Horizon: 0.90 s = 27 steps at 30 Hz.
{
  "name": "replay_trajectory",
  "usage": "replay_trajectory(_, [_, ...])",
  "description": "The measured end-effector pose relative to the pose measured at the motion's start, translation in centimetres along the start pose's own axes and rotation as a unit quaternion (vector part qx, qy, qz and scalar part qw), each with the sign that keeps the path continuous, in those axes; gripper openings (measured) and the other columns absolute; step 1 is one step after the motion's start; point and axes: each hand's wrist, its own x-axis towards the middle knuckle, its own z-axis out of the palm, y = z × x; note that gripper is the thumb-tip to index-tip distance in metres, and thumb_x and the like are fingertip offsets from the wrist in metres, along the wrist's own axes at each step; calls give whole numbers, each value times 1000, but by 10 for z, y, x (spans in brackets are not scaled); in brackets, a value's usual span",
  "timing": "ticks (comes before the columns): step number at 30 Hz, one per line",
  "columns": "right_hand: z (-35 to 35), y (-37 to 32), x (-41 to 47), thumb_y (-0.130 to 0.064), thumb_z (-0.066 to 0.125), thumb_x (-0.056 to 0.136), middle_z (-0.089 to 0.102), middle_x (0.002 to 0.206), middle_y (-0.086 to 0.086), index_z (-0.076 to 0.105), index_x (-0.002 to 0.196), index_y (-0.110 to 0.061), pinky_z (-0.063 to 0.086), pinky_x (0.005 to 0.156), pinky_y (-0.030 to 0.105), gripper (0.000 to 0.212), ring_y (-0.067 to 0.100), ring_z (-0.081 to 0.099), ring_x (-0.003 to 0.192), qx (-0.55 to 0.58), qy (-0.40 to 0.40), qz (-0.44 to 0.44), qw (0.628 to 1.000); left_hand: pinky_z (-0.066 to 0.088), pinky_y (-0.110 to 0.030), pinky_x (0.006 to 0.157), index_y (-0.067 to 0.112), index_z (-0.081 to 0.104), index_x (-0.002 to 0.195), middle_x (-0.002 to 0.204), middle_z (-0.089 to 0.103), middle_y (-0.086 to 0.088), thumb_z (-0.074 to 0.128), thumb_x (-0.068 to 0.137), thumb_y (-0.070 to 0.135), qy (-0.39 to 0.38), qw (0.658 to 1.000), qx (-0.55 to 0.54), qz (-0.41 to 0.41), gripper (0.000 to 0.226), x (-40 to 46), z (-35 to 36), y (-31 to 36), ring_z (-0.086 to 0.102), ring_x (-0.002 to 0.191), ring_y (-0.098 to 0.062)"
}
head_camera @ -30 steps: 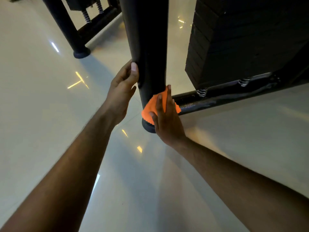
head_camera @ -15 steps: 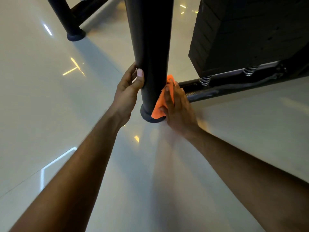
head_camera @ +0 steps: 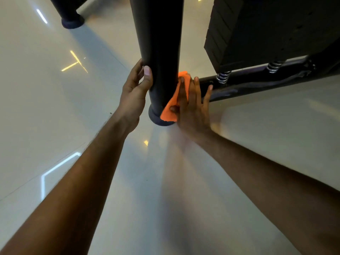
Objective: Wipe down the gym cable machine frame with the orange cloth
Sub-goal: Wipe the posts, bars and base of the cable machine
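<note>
Cloth work at the base of the upright post

The right hand (head_camera: 191, 105) pressed the orange cloth (head_camera: 174, 100) flat-fingered against the lower right side of the black frame post (head_camera: 160, 52), just above its foot (head_camera: 156, 118). The left hand (head_camera: 134, 89) curled partly round the post's left side, thumb on its front. For full coverage, firm pressure probably needed carrying round the post and onto the horizontal base bar (head_camera: 257, 80). A weight stack (head_camera: 266, 30) sat above that bar. The glossy pale floor (head_camera: 55, 107) reflected ceiling lights.
</note>
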Motion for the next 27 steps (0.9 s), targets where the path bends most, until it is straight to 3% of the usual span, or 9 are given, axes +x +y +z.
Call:
replay_trajectory(4, [2,-36,2,-66,25,105,13,177,26,10,172,-6,3,129,74,91,47,9,165,46,-6,115,992,48,-6,97,35,34,166,161,48,18,38,116,45,-16,999,19,26,50,-4,10,-9,52,135,10])
replay_trajectory(8, [10,-1,-4,-69,36,109,13,177,28,2,173,-7,7,127,76,96,47,12,165,-43,-3,-3,999,44,-20,117,32,27,168,166,44,14,39,117,44,-23,999,22,43,54,-3,13,-16,45,149,-1])
replay_trajectory(10, [12,5,-7,-69,45,106,14,177,28,4,173,-8,12,126,77,99,46,13,165,-58,1,-14,998,44,-21,119,33,27,168,167,43,14,40,116,47,-20,999,25,41,56,-3,12,-16,43,151,-3])
replay_trajectory(13, [6,-19,-5,-75,38,105,12,177,26,9,172,-5,6,128,75,102,45,9,166,27,-1,69,997,47,-17,113,32,26,168,167,43,11,38,116,44,-19,999,23,45,55,-3,12,-16,44,151,-7])
replay_trajectory(16, [5,-40,-6,-78,42,102,12,177,28,6,170,-2,12,127,74,108,47,9,165,82,20,133,988,50,-14,106,30,24,169,169,41,9,36,117,44,-21,998,32,45,55,-2,13,-15,45,152,-11])
replay_trajectory(19, [9,-32,-8,-78,45,100,12,176,30,-3,168,-1,10,129,73,113,49,12,164,40,13,91,995,48,-27,118,32,26,168,167,43,10,40,114,48,-20,998,28,44,58,-1,10,-18,46,151,-9])
replay_trajectory(22, [15,-9,-13,-71,61,97,8,176,29,-7,170,-4,8,130,72,121,49,11,164,-40,-7,31,999,42,-39,125,34,28,168,167,44,13,42,111,53,-22,999,28,34,62,-2,10,-16,43,152,-8])
replay_trajectory(24, [14,-10,-13,-74,55,97,9,177,27,-4,171,-6,7,129,74,116,47,10,165,-16,-4,44,999,46,-31,121,33,27,168,167,44,12,42,112,52,-18,999,26,36,61,-3,11,-14,44,152,-8])
replay_trajectory(27, [3,-40,-7,-82,38,98,14,176,28,0,169,-4,10,128,74,113,48,12,165,77,24,134,988,52,-10,96,31,26,168,167,43,10,37,117,44,-18,999,34,38,54,-3,13,-14,49,145,-6])
